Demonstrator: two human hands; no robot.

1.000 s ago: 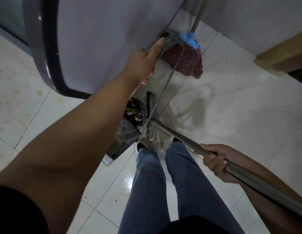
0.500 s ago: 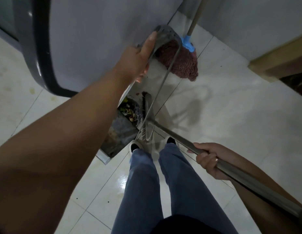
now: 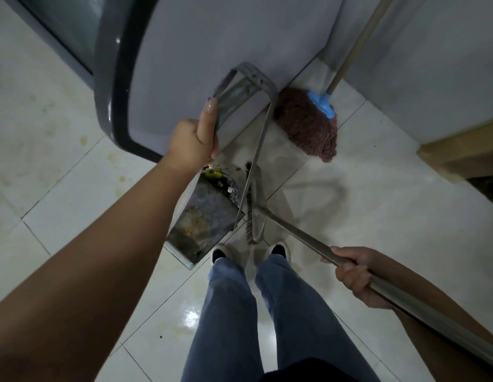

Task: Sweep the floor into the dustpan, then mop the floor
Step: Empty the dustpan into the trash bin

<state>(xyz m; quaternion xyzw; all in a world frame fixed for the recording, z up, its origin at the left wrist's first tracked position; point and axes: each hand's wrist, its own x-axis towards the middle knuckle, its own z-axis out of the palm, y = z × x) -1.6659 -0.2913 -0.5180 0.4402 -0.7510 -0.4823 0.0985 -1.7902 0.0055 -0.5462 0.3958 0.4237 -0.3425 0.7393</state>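
Currently, my left grip (image 3: 197, 140) clasped the stiff metal dustpan (image 3: 204, 216) by its tall handle, pan resting on the floor (image 3: 377, 216), while my right grip (image 3: 352, 274) wrapped the rigid broom (image 3: 295, 232) shaft, bristles beside it.

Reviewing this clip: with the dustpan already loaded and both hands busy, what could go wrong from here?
1. The left hand grips only the metal loop handle of the grey metal dustpan; if it tips, the green and dark scraps could spill.
2. The broom head on the steel pole, held by the right hand, sits near the shoes; a trip seems possible.
3. The floor tiles look glossy, perhaps slippery.
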